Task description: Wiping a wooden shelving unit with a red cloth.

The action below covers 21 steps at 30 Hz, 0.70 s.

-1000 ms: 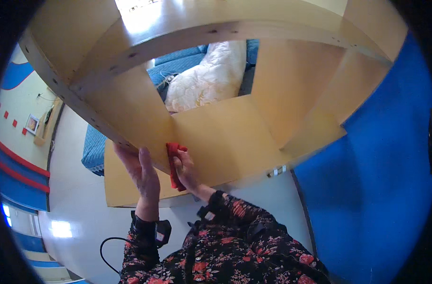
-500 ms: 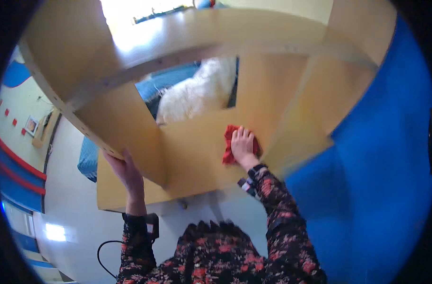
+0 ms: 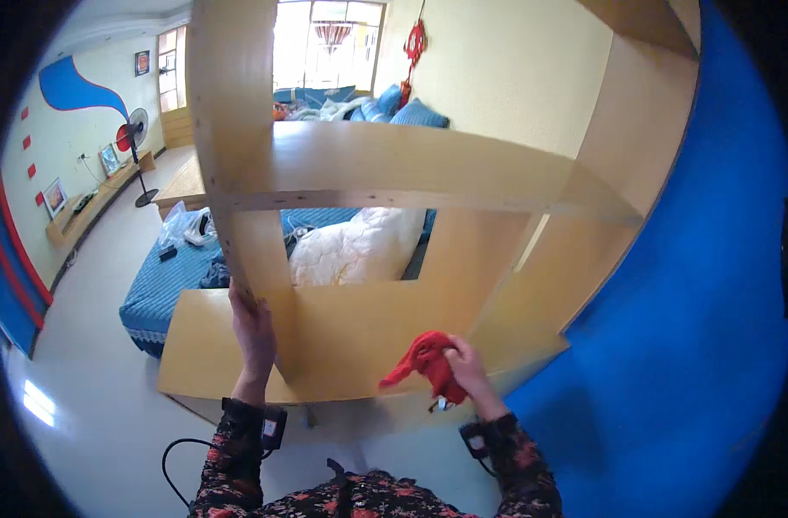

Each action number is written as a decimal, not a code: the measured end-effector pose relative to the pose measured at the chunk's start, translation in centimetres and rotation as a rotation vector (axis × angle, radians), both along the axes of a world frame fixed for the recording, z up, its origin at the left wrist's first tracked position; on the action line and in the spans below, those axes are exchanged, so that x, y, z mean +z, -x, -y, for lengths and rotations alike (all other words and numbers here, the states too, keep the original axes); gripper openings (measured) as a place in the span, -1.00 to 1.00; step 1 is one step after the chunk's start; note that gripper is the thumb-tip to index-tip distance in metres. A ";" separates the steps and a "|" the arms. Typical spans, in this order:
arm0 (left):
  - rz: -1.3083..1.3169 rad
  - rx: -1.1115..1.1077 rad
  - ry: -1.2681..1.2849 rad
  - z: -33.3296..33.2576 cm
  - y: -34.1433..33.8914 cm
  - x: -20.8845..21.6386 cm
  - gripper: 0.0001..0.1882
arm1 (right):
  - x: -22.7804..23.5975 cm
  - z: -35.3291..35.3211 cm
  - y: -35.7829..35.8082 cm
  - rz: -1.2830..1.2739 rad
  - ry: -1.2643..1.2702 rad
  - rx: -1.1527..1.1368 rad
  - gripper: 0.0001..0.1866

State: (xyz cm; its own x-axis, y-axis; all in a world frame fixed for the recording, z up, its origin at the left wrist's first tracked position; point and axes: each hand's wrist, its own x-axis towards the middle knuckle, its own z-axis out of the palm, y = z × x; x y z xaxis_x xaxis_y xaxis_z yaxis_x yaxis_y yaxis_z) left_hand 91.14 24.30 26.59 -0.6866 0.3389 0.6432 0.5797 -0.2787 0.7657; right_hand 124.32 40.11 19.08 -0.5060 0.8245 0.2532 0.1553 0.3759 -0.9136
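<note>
A light wooden open shelf unit fills the middle of the head view. My right hand grips a bunched red cloth just above the front edge of the lower shelf board. The cloth hangs to the left of my fingers. My left hand lies flat against the upright divider where it meets the lower board, fingers pointing up. Both forearms wear dark floral sleeves and a black wrist device.
Behind the shelf stands a bed with a blue cover and a white quilt. A blue wall panel rises at the right. A standing fan and a low cabinet are at the far left. The pale floor lies below left.
My head has tilted up, so the room behind the shelf shows. My right hand has pulled the red cloth back from deep on the board toward its front edge. My left hand stays on the divider.
</note>
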 end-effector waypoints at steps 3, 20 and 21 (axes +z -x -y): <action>-0.017 -0.026 0.025 0.6 -0.1 0.2 -0.42 | 7.3 1.4 -3.4 -0.210 -0.444 -0.210 -0.66; -0.082 -0.107 -0.156 1.0 0.3 0.4 -0.43 | 34.1 3.0 20.2 0.547 -0.845 0.216 -0.56; -0.085 -0.112 -0.156 0.8 0.2 0.3 -0.43 | 34.2 4.4 21.6 0.515 -0.845 0.344 -0.55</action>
State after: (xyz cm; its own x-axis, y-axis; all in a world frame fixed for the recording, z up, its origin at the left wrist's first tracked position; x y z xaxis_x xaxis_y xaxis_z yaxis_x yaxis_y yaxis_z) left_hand 90.94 23.46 26.92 -0.5911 0.3017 0.7480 0.5995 -0.4560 0.6577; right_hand 102.74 35.67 53.28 -0.8900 0.2705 0.3671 0.2143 0.9587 -0.1867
